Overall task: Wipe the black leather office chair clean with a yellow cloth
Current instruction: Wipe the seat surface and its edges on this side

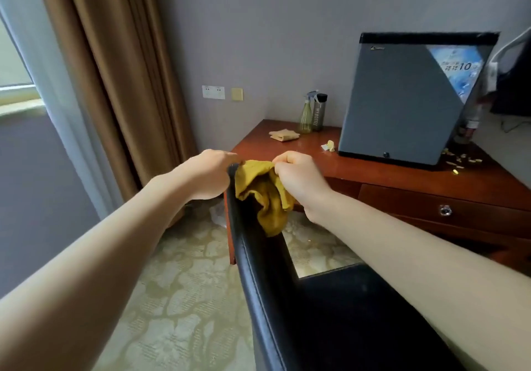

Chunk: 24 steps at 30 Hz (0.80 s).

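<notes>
1. The right hand (298, 179) has its fingers curled and pinches the upper right edge of the yellow cloth (267, 195), gathering the fabric into folds.
2. The left hand (207, 172) lies at the cloth's upper left edge, with its back toward the camera. Its fingertips reach the fabric at the far end of the chair's edge. Whether they pinch the cloth or only rest against it cannot be told.
3. The yellow cloth hangs crumpled between both hands, draped over and touching the far end of a padded edge of the black leather chair (264, 270).
4. That edge runs from the hands back toward the camera. Whether it belongs to the backrest or an arm cannot be told.
5. Step in hand, as a judgement: the cloth is being arranged at the start of a wiping pass, and most of the visible leather appears not yet covered.
6. The next move calls for flattening the bunched cloth into a pad, pressing it against the leather and drawing it along the edge. One hand may need to steady the chair in case it turns.
7. Beyond the chair stands a wooden desk (373, 175). It carries a grey cabinet (402, 100), a spray bottle (306, 115), a dark bottle (319, 112) and a folded cloth (283, 135).
8. A brown curtain (115, 83) hangs to the left, and patterned carpet (178, 284) covers the floor.
</notes>
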Tool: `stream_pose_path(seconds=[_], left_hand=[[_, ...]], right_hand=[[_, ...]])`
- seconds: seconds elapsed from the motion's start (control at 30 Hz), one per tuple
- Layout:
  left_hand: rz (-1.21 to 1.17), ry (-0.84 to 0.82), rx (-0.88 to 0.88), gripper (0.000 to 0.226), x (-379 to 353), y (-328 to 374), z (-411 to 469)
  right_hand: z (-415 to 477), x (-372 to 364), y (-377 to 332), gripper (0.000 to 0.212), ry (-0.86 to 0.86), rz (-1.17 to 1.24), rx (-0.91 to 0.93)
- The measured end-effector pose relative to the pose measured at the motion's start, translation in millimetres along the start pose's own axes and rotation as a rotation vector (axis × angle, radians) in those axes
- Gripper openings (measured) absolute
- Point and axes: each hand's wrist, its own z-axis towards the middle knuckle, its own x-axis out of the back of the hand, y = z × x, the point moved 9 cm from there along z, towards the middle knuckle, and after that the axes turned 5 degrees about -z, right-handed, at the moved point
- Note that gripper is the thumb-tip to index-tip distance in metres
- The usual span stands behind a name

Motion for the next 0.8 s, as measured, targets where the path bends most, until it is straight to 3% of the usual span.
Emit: stream_pose_path(seconds=[0.13, 0.27, 0.33, 0.5, 0.8], left_hand=[[0.075, -0.187, -0.128, 0.035, -17, -14, 36], [0.241, -0.441, -0.325, 0.051, -42, -19, 51], [0.241, -0.420, -0.441, 0.042, -47, -13, 51], [0.135, -0.147, -0.637, 0.034, -22, 7, 31], [0.366, -0.275, -0.483, 0.027, -16, 6, -12]], right_hand=[[8, -23, -17, 0.021, -0.140, -0.121, -0.056], [2, -52, -28, 0.030, -0.339, -0.211, -0.084], [1, -59, -30, 0.029, -0.328, -0.331, -0.048], [-10, -56, -34, 0.025, -0.237, -0.391, 0.049], [-44, -50, -41, 0.024, -0.414, -0.494, 0.146]])
